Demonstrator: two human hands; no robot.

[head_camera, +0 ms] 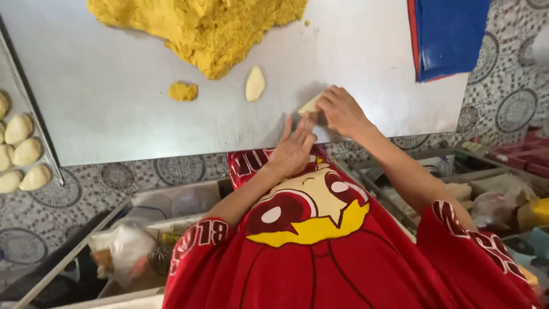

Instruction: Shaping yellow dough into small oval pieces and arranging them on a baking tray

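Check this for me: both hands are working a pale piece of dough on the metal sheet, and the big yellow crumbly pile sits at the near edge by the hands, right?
Not quite. The head view shows the yellow crumbly pile at the far edge of the metal sheet. The left hand and right hand do work the pale piece of dough.

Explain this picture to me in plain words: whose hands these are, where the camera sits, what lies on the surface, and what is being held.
There is no machine here. One camera sits on a person's head and looks down, so you see their red shirt and both bare hands. The right hand grips a small pale piece of dough at the near edge of a grey metal sheet. The left hand lies flat beside it, fingers stretched toward the dough. Farther up the sheet are a big heap of yellow crumbly filling, a small yellow lump and another pale dough piece. At the left, a tray holds filled dough pieces. A blue cloth lies at the top right.
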